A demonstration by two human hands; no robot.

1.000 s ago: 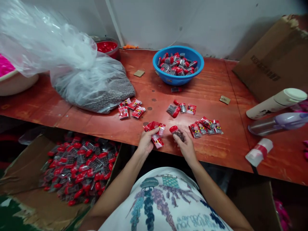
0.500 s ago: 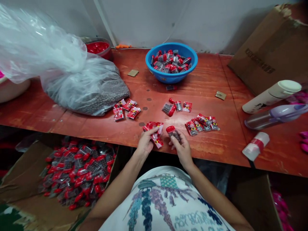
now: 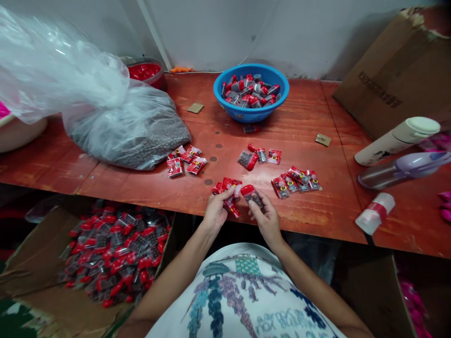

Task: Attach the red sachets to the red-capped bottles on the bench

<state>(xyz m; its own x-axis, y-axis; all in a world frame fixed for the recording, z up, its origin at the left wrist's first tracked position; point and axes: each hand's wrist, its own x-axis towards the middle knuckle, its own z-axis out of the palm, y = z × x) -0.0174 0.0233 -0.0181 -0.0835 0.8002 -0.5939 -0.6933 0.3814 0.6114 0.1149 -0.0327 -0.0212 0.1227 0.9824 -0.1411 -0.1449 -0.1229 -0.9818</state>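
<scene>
My left hand (image 3: 216,210) is closed on a few red printed labels (image 3: 225,184) at the front edge of the table. Beside it my right hand (image 3: 268,217) grips a small clear bottle (image 3: 253,197) with a red cap and dark beads inside. The bottle's capped end almost meets the pale label edge between my left fingers; whether they touch I cannot tell. Behind my hands lie another red-capped bottle (image 3: 248,160), a smaller one (image 3: 261,156) and a red card (image 3: 275,156). A row of labelled packs (image 3: 296,181) rests to the right.
Stacked red labels (image 3: 175,167) lie left, by a plastic bag of dark beads (image 3: 141,131). A blue basin (image 3: 225,105) of bottles stands at the back. Two drink flasks (image 3: 384,145) and a white roll (image 3: 366,220) are right. An open carton (image 3: 38,244) of bottles sits below left.
My left hand has moved slightly right, bringing the labels closer to the bottle's cap. My right hand still holds the bottle in nearly the same place.
</scene>
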